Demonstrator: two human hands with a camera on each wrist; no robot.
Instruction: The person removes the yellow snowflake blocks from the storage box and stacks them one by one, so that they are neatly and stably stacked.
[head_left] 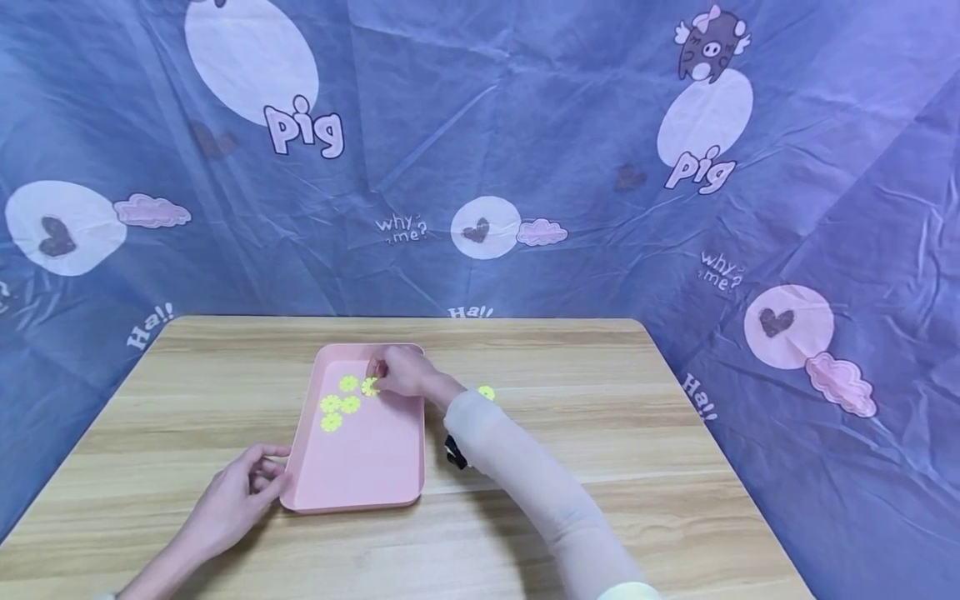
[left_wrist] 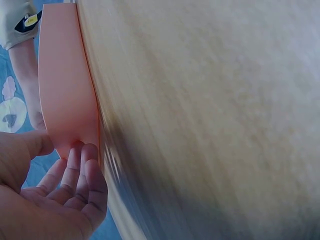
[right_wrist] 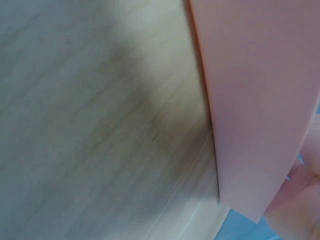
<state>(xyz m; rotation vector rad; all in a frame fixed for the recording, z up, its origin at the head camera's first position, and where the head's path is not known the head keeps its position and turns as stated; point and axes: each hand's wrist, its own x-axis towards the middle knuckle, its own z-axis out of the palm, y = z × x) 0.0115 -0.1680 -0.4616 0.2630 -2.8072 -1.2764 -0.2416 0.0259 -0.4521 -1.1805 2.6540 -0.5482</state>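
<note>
A shallow pink tray (head_left: 375, 467) lies on the wooden table, with several flat yellow flower-shaped pieces (head_left: 331, 422) in its far left part. My left hand (head_left: 243, 492) holds the tray at its near left corner; in the left wrist view the thumb is at the rim and the curled fingertips rest on the outer wall (left_wrist: 67, 75). Over the far end of the tray, my right hand (head_left: 405, 371) has its fingers bent down and pinches the edge of one yellow flower piece (head_left: 370, 387). The tray wall (right_wrist: 255, 100) hides most of this hand in the right wrist view.
Another yellow flower piece (head_left: 487, 392) lies on the table (head_left: 562, 358) right of the tray, partly behind the right sleeve (head_left: 517, 467). A black device (head_left: 454, 452) shows at the right wrist. Blue printed cloth (head_left: 420, 167) hangs around the table.
</note>
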